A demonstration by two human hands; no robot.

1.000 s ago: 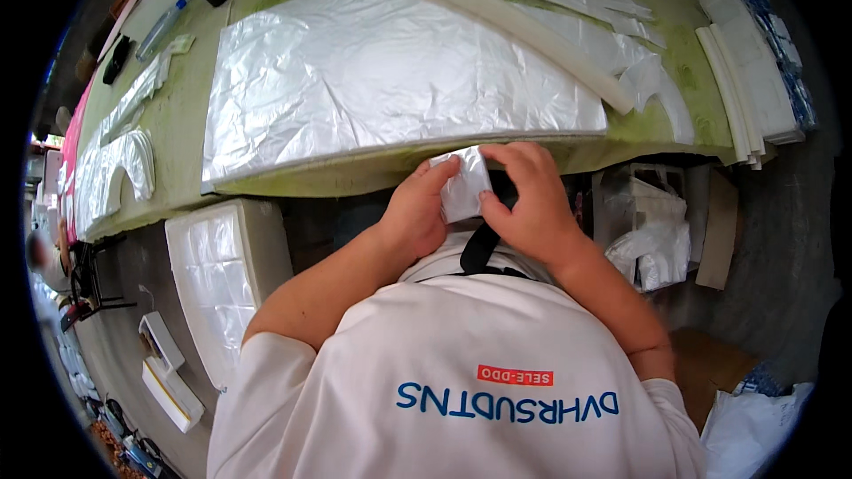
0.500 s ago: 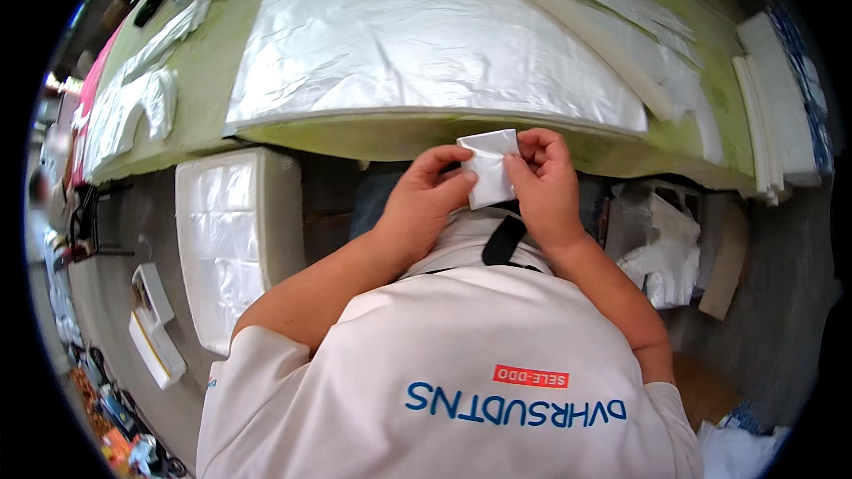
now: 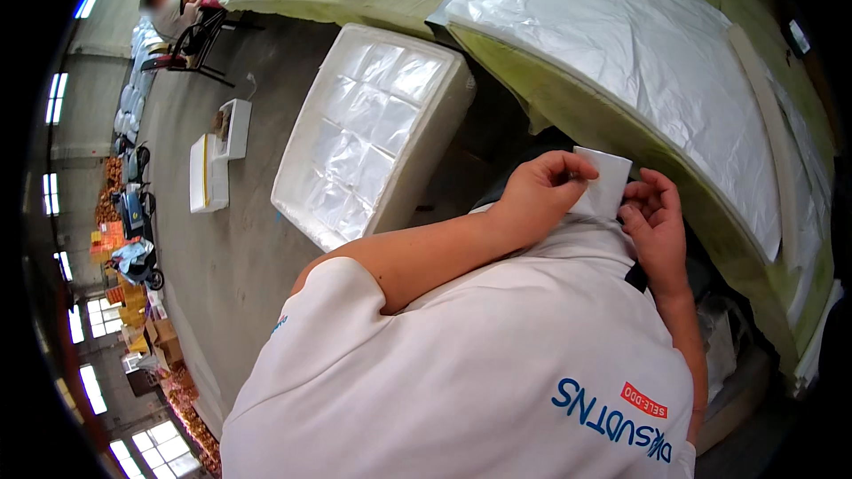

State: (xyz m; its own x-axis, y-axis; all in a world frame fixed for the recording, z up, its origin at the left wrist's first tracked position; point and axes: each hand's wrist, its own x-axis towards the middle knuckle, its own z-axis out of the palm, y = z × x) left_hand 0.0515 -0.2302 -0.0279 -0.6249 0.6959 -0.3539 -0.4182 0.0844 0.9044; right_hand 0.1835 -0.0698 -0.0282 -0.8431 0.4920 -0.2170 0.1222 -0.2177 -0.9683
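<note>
My left hand [image 3: 546, 195] pinches the left side of a small folded square of white plastic film [image 3: 608, 179] in front of my waist. The square looks flat and smooth. Close to its right edge is my right hand [image 3: 657, 217], its fingers loosely bent and apart, with the thumb off the square's face. Left of my arms stands a white foam box [image 3: 306, 137], filled with rows of similar shiny white folded packets [image 3: 364, 137].
A table with a green cover [image 3: 568, 75] runs along the far right, bearing a large sheet of white film [image 3: 612, 35] and a long pale strip [image 3: 768, 124]. Smaller white foam pieces [image 3: 209, 177] lie on the floor at left. Beyond them a person [image 3: 173, 13] sits on a chair.
My view has swung left, bringing the foam box nearer the middle. My right thumb has come off the square's face; my left hand still holds it.
</note>
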